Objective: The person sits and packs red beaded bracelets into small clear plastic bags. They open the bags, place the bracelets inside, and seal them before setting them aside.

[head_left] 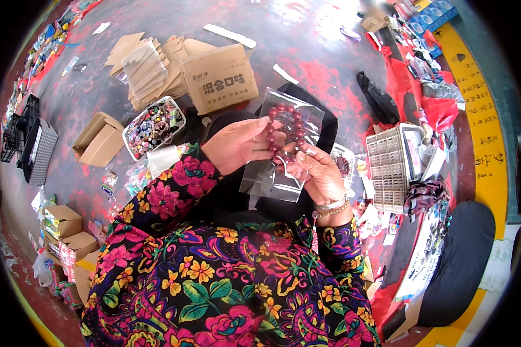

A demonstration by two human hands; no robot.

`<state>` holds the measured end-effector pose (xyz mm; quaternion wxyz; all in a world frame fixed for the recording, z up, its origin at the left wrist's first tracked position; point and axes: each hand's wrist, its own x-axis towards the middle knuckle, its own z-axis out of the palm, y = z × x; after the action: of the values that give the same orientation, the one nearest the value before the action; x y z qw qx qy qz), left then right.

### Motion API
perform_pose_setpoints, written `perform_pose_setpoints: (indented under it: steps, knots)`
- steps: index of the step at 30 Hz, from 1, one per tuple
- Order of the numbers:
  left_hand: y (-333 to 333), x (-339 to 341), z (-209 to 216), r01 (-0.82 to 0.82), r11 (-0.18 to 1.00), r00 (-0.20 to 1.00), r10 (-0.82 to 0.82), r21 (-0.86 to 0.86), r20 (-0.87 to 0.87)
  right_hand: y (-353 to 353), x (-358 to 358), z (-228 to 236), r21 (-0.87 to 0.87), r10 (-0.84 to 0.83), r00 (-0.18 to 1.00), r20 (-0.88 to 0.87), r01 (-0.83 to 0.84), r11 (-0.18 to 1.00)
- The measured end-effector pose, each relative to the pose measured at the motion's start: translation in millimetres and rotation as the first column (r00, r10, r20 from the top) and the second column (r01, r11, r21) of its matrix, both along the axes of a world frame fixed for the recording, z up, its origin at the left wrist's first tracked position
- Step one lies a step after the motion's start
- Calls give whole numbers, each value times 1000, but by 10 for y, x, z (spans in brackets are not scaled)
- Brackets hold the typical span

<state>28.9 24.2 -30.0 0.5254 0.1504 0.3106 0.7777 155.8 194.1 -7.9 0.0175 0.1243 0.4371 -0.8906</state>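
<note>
Over my lap, my left hand (235, 144) holds a bracelet of round dark red beads (298, 125), its fingers closed about the left side of the loop. A clear plastic bag (270, 182) lies around or against the beads; glare hides which. My right hand (324, 176) pinches the bag between thumb and fingers, just below the beads. A beaded bracelet with a tassel and a pale bangle are on my right wrist. Part of my left fingertips shows blurred through the shiny plastic.
To the left, a white basket (155, 128) is heaped with small colourful trinkets, near an open carton (98, 139). Ahead stand a brown cardboard box (220, 79) and flattened cardboard. A pale slatted crate (388, 168) is at the right, beside a black cushion (458, 263).
</note>
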Motion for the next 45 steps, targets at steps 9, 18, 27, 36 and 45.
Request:
perform_pose_setpoints:
  steps: [9, 18, 27, 36, 45]
  knots:
    - [67, 96, -110, -80, 994, 993, 73, 70, 95, -43, -35, -274, 38, -31, 995, 94, 27, 999]
    - [68, 140, 10, -98, 995, 993, 100, -21, 59, -24, -61, -334, 117, -64, 987, 147, 47, 992]
    - [79, 63, -229, -131, 991, 981, 124, 40, 148, -62, -86, -234, 38, -34, 986, 165, 28, 999]
    - [123, 136, -74, -114, 993, 985, 108, 38, 133, -46, -100, -301, 63, -84, 984, 157, 75, 995]
    - [49, 115, -159, -93, 990, 993, 100, -108, 57, 32, -94, -364, 143, -116, 981, 155, 94, 985]
